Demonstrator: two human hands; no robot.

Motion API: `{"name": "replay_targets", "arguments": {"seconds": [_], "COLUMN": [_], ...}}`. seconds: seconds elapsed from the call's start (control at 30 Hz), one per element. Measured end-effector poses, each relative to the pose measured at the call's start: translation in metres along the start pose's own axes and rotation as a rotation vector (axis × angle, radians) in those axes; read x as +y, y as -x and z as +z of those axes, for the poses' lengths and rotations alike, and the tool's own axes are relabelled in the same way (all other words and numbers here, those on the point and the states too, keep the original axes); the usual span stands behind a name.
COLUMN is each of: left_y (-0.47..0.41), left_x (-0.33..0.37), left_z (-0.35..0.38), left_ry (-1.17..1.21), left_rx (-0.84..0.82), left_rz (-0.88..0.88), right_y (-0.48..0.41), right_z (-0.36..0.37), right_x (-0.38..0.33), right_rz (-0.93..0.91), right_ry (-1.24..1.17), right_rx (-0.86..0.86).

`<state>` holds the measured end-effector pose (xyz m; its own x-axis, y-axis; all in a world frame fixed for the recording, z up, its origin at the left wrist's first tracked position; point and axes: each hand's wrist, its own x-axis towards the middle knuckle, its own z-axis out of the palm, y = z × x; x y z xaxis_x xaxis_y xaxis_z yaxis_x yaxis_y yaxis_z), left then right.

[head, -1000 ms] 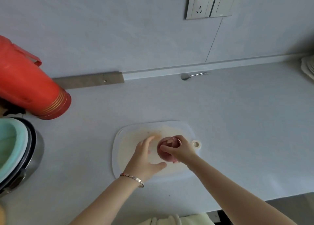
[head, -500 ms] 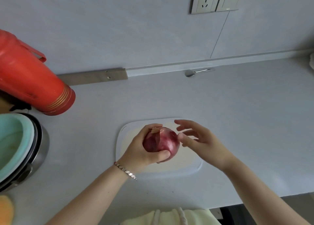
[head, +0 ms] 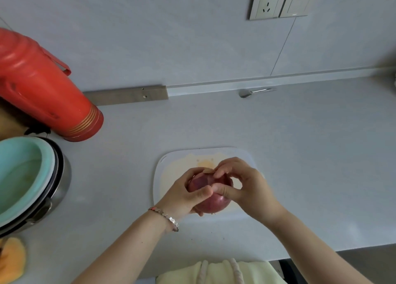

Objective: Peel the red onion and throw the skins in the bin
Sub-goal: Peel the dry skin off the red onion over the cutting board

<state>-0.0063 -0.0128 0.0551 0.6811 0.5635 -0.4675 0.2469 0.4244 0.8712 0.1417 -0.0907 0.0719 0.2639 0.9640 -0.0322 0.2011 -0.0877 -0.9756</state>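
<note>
Onion point(head: 211, 200) is off the board point(head: 171, 161), held just above its near half, btwn both hands. L hand point(head: 182, 194) wraps it from the left, fingers curled behind, thumb across the front: firm grip. R hand point(head: 248, 187) is at the top: fingertips pinch a tan skin point(head: 207, 171) flap at the far end, thumb braced on the bulb. Neither hand is free.

Handling, my read:
- Bulb is firm, dense-ish and round, so it'll roll if set down. Surface looks glossy, prob slick where the dry layer's gone.
- Skin is paper-thin, brittle, weighs nothing. It'll shred if yanked.
- Best hold: pinch the loose flap close to where it joins, then pull slowly along the curve twd the near end.
- L hand should cup low/left so R has the top clear, and rotate w/ L btwn strips.

Risk: scraps drop on the board, so it'll need a sweep-up.

Bin not in view, so I can't say which way to carry. Peel looks early imo. Hands hide much of the bulb, so can't tell how much dry layer is left.
</note>
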Motion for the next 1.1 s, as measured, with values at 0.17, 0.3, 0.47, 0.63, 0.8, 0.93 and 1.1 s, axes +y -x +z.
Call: {"name": "replay_targets", "arguments": {"seconds": [0.17, 0.3, 0.47, 0.63, 0.8, 0.93, 1.1], "left_y": [0.003, 0.002, 0.003, 0.000, 0.004, 0.005, 0.002], "left_x": [-0.006, -0.005, -0.007, -0.012, -0.013, -0.015, -0.012], "left_z": [0.009, 0.015, 0.016, 0.014, 0.008, 0.000, -0.003], "left_ry": [0.316, 0.525, 0.735, 0.551, 0.529, 0.628, 0.663], "left_rx": [0.017, 0.011, -0.032, -0.076, -0.008, 0.000, 0.069], "left_rz": [-0.124, -0.259, -0.281, -0.215, -0.212, -0.200, -0.256], "right_y": [0.009, 0.013, 0.005, 0.000, 0.001, 0.009, 0.018], "right_z": [0.001, 0.007, 0.005, 0.010, -0.005, -0.024, -0.032], "right_x": [0.007, 0.006, 0.002, 0.002, 0.003, 0.012, 0.020], "right_rz": [0.012, 0.088, 0.309, 0.505, 0.606, 0.628, 0.786], "right_ry": [-0.047, -0.275, -1.004, -1.098, -0.711, -0.378, -0.512], "right_rx": [0.122, 0.319, 0.501, 0.549, 0.362, 0.234, 0.160]}}
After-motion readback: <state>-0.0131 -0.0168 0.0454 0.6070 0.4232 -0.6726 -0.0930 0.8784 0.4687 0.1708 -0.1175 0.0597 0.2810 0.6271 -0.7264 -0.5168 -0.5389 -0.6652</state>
